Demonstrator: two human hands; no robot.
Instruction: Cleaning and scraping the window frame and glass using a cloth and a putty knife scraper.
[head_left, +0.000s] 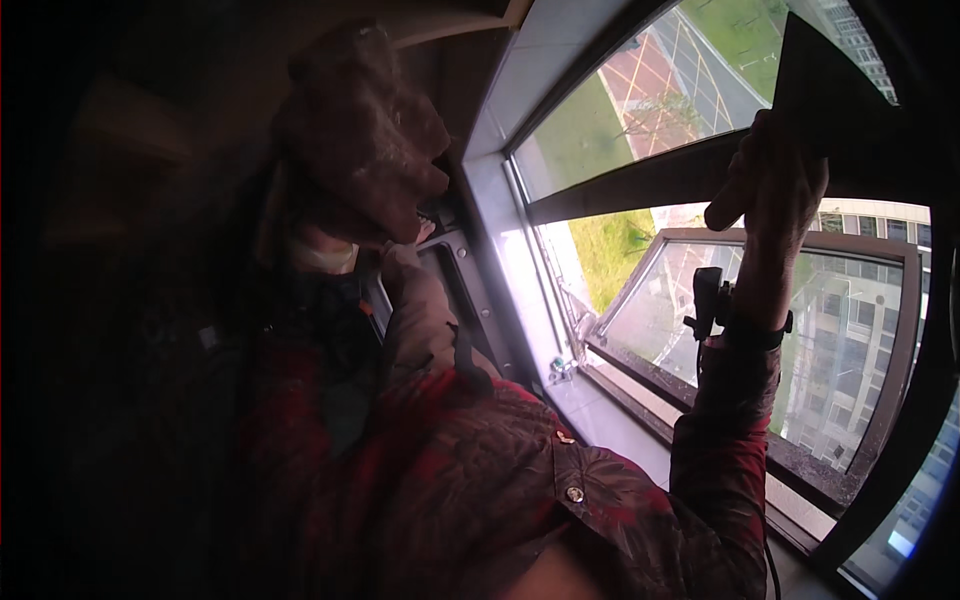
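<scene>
My right hand (770, 180) is raised at the dark crossbar (640, 178) of the window frame, its thumb apart from the fingers. A dark, flat, pointed shape (825, 85) rises above the fingers against the glass; backlight hides what it is. A strap with a small black device (708, 295) circles that wrist. On the left a crumpled reddish-brown cloth (360, 130) covers my left hand, which holds it up in the shade. Its fingers are hidden under the folds. Below the cloth, a pale band (322, 257) shows at the wrist.
An opened window sash (915, 300) tilts outward beyond the white tiled sill (600, 425). Outside, far below, lie grass, paving and a building. My trouser leg (415, 305) stands beside a dark panel with rivets (462, 255). Deep shadow covers the left side.
</scene>
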